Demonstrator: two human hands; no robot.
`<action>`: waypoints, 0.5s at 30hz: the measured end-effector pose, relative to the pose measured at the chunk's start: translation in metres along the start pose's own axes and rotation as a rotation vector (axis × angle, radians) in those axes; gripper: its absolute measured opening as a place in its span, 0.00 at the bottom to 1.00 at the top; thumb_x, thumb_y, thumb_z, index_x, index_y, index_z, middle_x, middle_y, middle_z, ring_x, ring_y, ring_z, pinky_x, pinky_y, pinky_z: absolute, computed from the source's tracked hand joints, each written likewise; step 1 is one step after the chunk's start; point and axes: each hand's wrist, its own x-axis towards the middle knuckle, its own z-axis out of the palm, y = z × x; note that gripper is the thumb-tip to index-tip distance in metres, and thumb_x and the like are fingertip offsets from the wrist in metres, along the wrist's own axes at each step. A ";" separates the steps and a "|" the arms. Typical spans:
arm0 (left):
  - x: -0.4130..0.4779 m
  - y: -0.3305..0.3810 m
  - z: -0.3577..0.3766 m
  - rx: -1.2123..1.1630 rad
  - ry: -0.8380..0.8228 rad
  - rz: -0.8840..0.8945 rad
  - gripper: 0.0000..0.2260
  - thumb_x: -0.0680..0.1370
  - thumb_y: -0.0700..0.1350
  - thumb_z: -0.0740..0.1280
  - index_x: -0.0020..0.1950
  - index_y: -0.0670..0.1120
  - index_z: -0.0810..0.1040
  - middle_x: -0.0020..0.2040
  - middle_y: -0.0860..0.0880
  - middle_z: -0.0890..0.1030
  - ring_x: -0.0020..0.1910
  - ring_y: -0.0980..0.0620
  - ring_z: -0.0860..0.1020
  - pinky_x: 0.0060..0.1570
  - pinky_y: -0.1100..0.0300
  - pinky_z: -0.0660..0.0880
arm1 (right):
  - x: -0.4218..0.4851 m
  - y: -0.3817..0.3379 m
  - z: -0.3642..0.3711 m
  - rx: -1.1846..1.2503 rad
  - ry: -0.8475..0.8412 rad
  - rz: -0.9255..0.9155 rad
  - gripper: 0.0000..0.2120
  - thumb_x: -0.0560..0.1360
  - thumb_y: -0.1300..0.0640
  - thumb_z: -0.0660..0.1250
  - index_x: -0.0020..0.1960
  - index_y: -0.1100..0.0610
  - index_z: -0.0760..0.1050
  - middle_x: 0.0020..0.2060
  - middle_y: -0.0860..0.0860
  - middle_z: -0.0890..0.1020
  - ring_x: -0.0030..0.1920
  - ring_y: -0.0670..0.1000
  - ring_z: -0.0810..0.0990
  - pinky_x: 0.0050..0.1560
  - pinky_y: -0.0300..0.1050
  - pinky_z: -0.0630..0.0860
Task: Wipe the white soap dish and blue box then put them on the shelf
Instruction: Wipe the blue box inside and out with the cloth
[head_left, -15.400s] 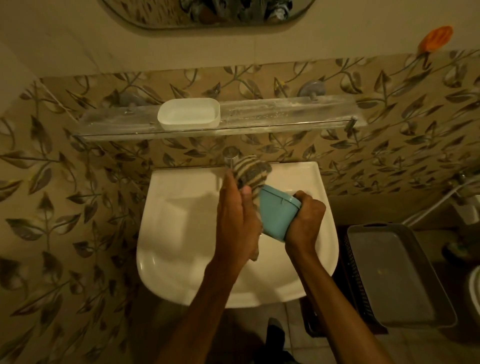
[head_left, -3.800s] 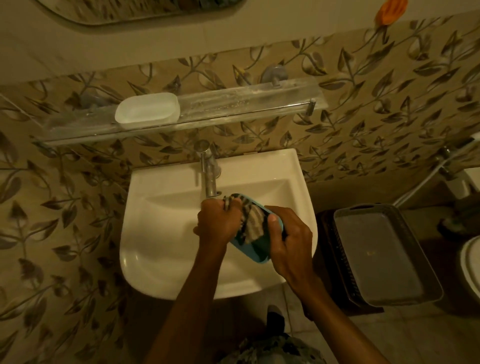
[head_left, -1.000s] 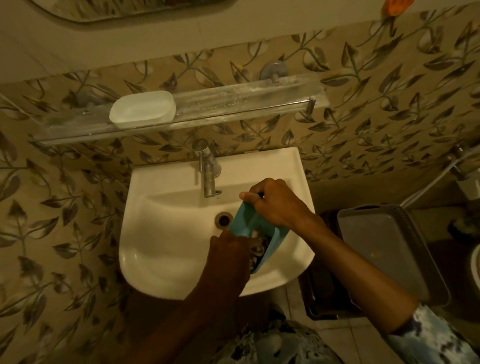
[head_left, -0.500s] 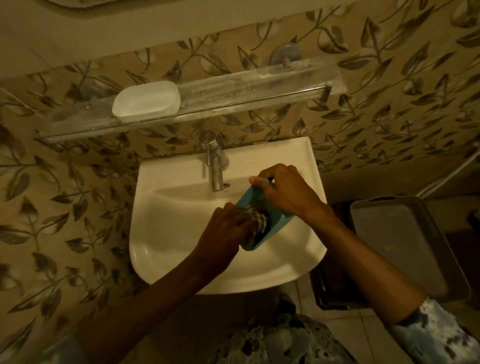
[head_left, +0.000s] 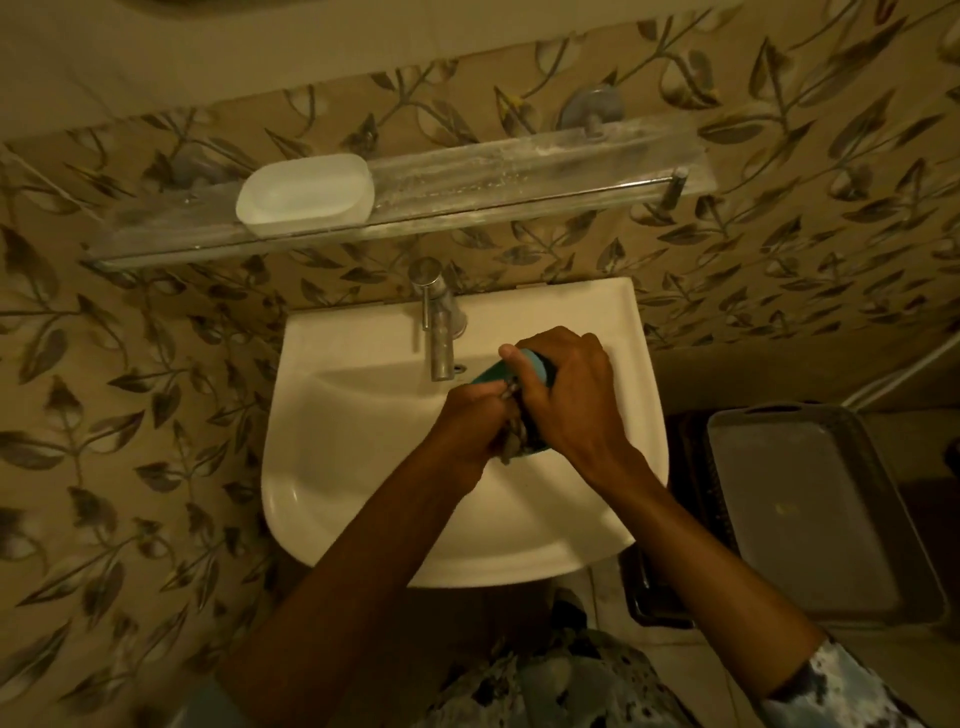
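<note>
The blue box (head_left: 535, 364) is held over the white sink (head_left: 363, 467), mostly covered by my right hand (head_left: 566, 400), which grips it from above. My left hand (head_left: 475, 421) presses a striped cloth (head_left: 511, 439) against the box's left side; only a bit of the cloth shows between the hands. The white soap dish (head_left: 306, 195) sits on the left part of the glass shelf (head_left: 519, 176) on the wall above the sink.
A metal tap (head_left: 439, 325) rises at the back of the sink, close to the left of the box. A grey tray (head_left: 810, 514) lies on a dark crate to the right of the sink. The wall carries leaf-patterned tiles.
My right hand has turned over the top of the box, hiding most of it. My left hand with the cloth has shifted along the box's side. The view has tilted slightly.
</note>
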 end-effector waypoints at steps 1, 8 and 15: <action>0.001 0.004 -0.003 -0.090 -0.035 -0.033 0.15 0.78 0.38 0.59 0.64 0.38 0.72 0.59 0.36 0.78 0.55 0.39 0.78 0.54 0.43 0.77 | 0.000 0.000 -0.002 -0.013 0.010 -0.024 0.13 0.76 0.50 0.65 0.44 0.58 0.82 0.41 0.54 0.84 0.43 0.47 0.76 0.53 0.48 0.71; 0.005 -0.009 0.002 0.018 0.481 0.291 0.07 0.74 0.39 0.66 0.50 0.40 0.81 0.48 0.42 0.83 0.47 0.45 0.81 0.49 0.55 0.78 | -0.008 0.001 -0.009 0.083 0.075 0.068 0.10 0.77 0.52 0.66 0.46 0.58 0.82 0.42 0.52 0.84 0.42 0.43 0.79 0.50 0.38 0.76; 0.013 -0.048 0.009 1.310 0.443 0.640 0.13 0.73 0.46 0.68 0.56 0.44 0.75 0.51 0.44 0.81 0.52 0.42 0.76 0.50 0.52 0.67 | -0.022 0.010 -0.010 0.172 0.182 0.144 0.08 0.77 0.53 0.66 0.45 0.57 0.81 0.39 0.46 0.81 0.42 0.43 0.80 0.48 0.48 0.80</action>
